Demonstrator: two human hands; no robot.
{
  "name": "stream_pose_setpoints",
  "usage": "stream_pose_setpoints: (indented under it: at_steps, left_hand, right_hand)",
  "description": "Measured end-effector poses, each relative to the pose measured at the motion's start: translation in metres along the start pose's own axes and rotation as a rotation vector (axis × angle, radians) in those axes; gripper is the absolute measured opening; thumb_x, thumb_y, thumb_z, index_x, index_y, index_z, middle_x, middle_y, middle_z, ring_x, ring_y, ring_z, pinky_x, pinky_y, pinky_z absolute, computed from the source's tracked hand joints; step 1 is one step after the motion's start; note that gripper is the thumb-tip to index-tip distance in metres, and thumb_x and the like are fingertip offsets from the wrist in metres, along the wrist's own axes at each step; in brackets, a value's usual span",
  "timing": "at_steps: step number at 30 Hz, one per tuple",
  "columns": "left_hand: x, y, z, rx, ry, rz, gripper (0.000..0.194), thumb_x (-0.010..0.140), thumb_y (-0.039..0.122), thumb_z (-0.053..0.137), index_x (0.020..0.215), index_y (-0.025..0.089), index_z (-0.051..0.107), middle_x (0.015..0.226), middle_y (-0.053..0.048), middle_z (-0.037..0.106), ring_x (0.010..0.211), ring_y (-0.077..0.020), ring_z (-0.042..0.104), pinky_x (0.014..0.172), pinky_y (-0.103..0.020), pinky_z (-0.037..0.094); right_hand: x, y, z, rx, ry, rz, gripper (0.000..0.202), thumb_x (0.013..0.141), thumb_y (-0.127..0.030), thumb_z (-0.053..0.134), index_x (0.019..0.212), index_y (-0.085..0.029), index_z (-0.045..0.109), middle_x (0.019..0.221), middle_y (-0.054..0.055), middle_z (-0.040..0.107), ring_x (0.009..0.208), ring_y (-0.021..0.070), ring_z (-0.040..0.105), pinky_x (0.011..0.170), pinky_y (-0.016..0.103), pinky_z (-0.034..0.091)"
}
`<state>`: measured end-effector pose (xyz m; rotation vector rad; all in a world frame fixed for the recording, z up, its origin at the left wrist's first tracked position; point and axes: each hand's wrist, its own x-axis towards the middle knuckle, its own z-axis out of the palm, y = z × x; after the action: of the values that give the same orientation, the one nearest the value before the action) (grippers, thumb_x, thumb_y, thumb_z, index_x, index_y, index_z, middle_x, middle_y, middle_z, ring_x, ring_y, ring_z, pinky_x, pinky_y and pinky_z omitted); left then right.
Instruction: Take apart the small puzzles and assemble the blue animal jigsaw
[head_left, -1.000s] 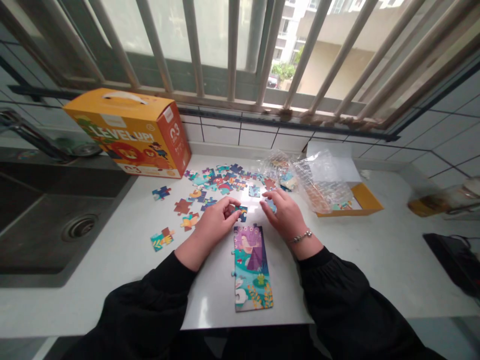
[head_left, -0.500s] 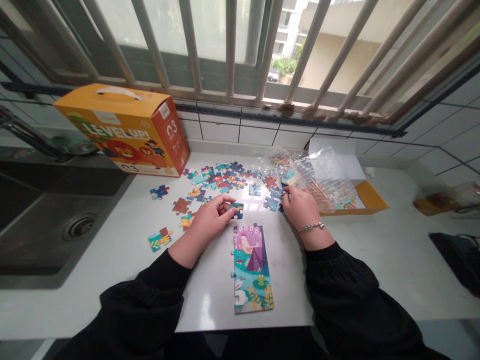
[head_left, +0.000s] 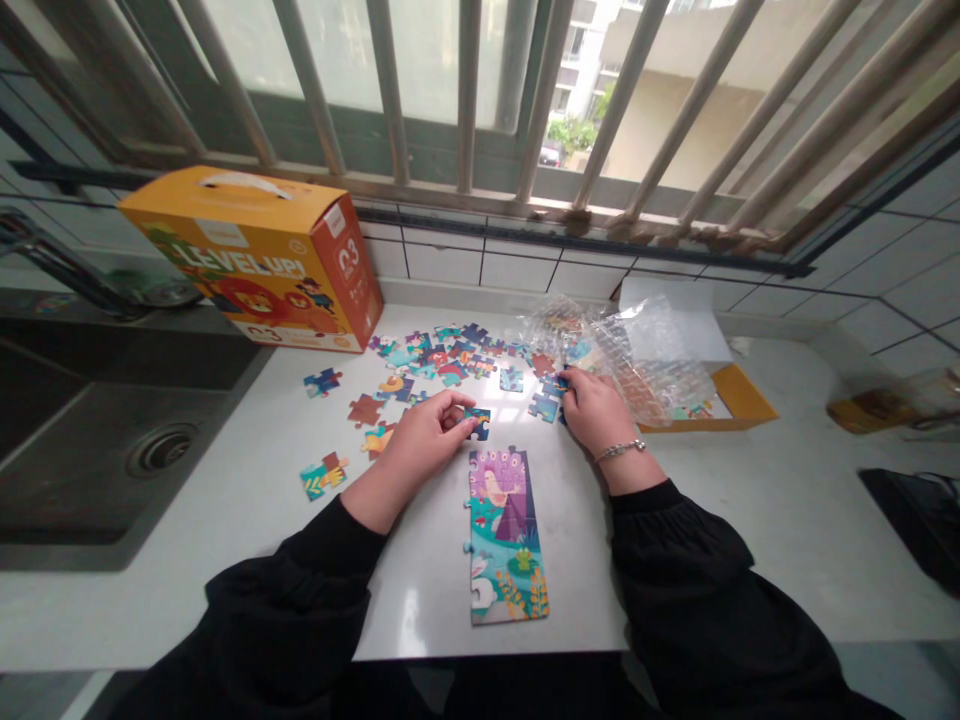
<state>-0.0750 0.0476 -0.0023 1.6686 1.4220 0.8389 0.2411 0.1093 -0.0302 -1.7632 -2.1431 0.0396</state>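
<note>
My left hand (head_left: pixel 431 437) pinches a dark blue puzzle piece (head_left: pixel 478 423) just above the joined puzzle strip (head_left: pixel 508 540), which shows a purple peacock, a frog and a white animal. My right hand (head_left: pixel 598 412) is at the right side of the loose pieces, its fingertips closed on the edge of a dark blue piece (head_left: pixel 556 383). Beside it lies a blue piece (head_left: pixel 544 406). A pale teal piece (head_left: pixel 511 379) rests between the hands. More loose pieces (head_left: pixel 427 355) spread behind them, and a green and yellow one (head_left: pixel 324 477) lies at the left.
An orange puzzle box (head_left: pixel 255 265) stands at the back left beside a dark sink (head_left: pixel 82 440). Clear plastic wrap (head_left: pixel 649 350) lies over an open orange box (head_left: pixel 739 398) at the back right. Further right are a jar (head_left: pixel 866 408) and a black object (head_left: pixel 911 515).
The view has shifted slightly. My right hand has moved a little to the left at the dark blue piece. My left hand still holds its piece in about the same place.
</note>
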Motion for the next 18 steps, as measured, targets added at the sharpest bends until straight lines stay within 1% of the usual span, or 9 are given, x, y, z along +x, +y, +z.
stream_pose_setpoints:
  at_steps: [2, 4, 7, 11, 14, 16, 18]
  left_hand:
    - [0.000, 0.000, 0.001, 0.007, -0.003, 0.007, 0.026, 0.096, 0.038, 0.073, 0.116, 0.021, 0.075, 0.070, 0.005, 0.061, 0.064, -0.0158, 0.057, 0.066, -0.031, 0.043]
    - [0.000, 0.000, 0.001, 0.015, -0.006, 0.013, 0.025, 0.096, 0.038, 0.073, 0.115, 0.022, 0.075, 0.069, 0.005, 0.060, 0.064, -0.0157, 0.056, 0.065, -0.032, 0.043]
    - [0.000, 0.001, 0.001, 0.031, -0.009, 0.015, 0.025, 0.096, 0.038, 0.073, 0.115, 0.022, 0.075, 0.068, 0.005, 0.060, 0.063, -0.0157, 0.056, 0.064, -0.032, 0.043]
    - [0.000, 0.001, 0.001, 0.046, -0.002, 0.035, 0.024, 0.095, 0.038, 0.074, 0.114, 0.022, 0.076, 0.066, 0.006, 0.059, 0.061, -0.0156, 0.055, 0.063, -0.031, 0.043]
    - [0.001, 0.001, 0.000, 0.044, 0.001, 0.042, 0.024, 0.095, 0.037, 0.074, 0.114, 0.022, 0.076, 0.066, 0.005, 0.059, 0.061, -0.0156, 0.056, 0.063, -0.031, 0.043]
    - [0.001, 0.000, -0.001, 0.045, -0.002, 0.036, 0.024, 0.095, 0.037, 0.074, 0.114, 0.022, 0.076, 0.067, 0.005, 0.060, 0.062, -0.0158, 0.056, 0.063, -0.032, 0.043]
    - [0.000, 0.000, -0.001, 0.049, -0.009, 0.027, 0.024, 0.096, 0.037, 0.074, 0.114, 0.022, 0.076, 0.068, 0.004, 0.062, 0.063, -0.0162, 0.058, 0.063, -0.032, 0.043]
  right_hand:
    - [0.002, 0.003, 0.002, -0.005, 0.005, 0.018, 0.045, 0.101, -0.019, 0.052, 0.140, -0.015, 0.074, 0.143, 0.015, 0.078, 0.125, 0.0347, 0.070, 0.114, 0.047, 0.050]
    - [0.005, 0.006, 0.006, -0.013, 0.013, 0.027, 0.049, 0.101, -0.019, 0.052, 0.146, -0.012, 0.071, 0.151, 0.018, 0.074, 0.128, 0.0366, 0.068, 0.113, 0.048, 0.050]
    - [0.008, 0.011, 0.010, -0.013, 0.014, 0.010, 0.052, 0.101, -0.019, 0.050, 0.149, -0.012, 0.069, 0.159, 0.019, 0.068, 0.133, 0.0366, 0.067, 0.116, 0.049, 0.050]
    - [0.011, 0.014, 0.010, -0.022, -0.014, -0.009, 0.051, 0.103, -0.019, 0.048, 0.150, -0.010, 0.067, 0.156, 0.019, 0.070, 0.130, 0.0364, 0.067, 0.119, 0.049, 0.047]
    - [0.011, 0.014, 0.007, -0.039, -0.027, -0.010, 0.046, 0.106, -0.019, 0.048, 0.145, -0.011, 0.070, 0.150, 0.019, 0.073, 0.129, 0.0368, 0.066, 0.119, 0.049, 0.047]
    - [0.009, 0.012, 0.004, -0.061, -0.033, 0.005, 0.041, 0.107, -0.021, 0.049, 0.141, -0.013, 0.072, 0.147, 0.021, 0.072, 0.130, 0.0373, 0.066, 0.116, 0.049, 0.049]
    - [0.006, 0.011, 0.002, -0.092, -0.033, 0.045, 0.038, 0.107, -0.023, 0.053, 0.139, -0.015, 0.073, 0.143, 0.022, 0.071, 0.127, 0.0377, 0.066, 0.110, 0.048, 0.053]
